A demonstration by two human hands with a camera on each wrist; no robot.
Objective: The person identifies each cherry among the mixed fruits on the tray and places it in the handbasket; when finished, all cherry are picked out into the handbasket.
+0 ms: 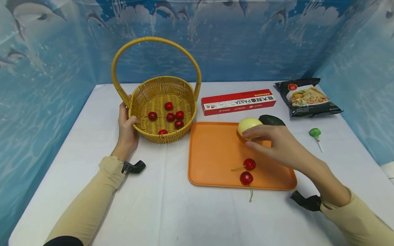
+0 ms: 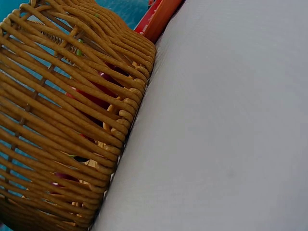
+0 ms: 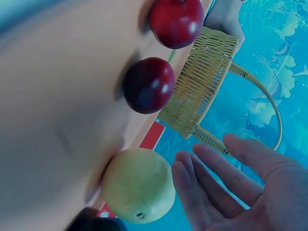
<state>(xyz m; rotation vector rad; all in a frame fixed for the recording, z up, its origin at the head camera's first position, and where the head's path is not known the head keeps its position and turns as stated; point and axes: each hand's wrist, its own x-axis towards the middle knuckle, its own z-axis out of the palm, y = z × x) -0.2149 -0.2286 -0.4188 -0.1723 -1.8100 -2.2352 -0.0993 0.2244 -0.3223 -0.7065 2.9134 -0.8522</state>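
Note:
My left hand [image 1: 127, 123] grips the near-left rim of a yellow wicker basket [image 1: 187, 97], thumb hooked inside. Several red cherries [image 1: 170, 117] lie in the basket. My right hand [image 1: 253, 139] hovers over an orange tray [image 1: 212, 153] with straight fingers at a yellow round fruit [image 1: 247, 124]. The right wrist view shows the fingers [image 3: 211, 192] spread beside the yellow fruit [image 3: 139, 185], not wrapped round it. Two stemmed cherries [image 1: 249, 164] [image 1: 246, 178] lie on the tray near its front edge. The left wrist view shows only the basket wall [image 2: 62, 120] and white cloth [image 2: 216, 120].
A dark avocado [image 1: 271, 120] lies just behind the yellow fruit. A red pasta box [image 1: 238, 101] lies behind the tray. At the back right sits a black noodle packet [image 1: 307, 97], with a green lollipop [image 1: 315, 133] in front of it. Blue curtains wall the table.

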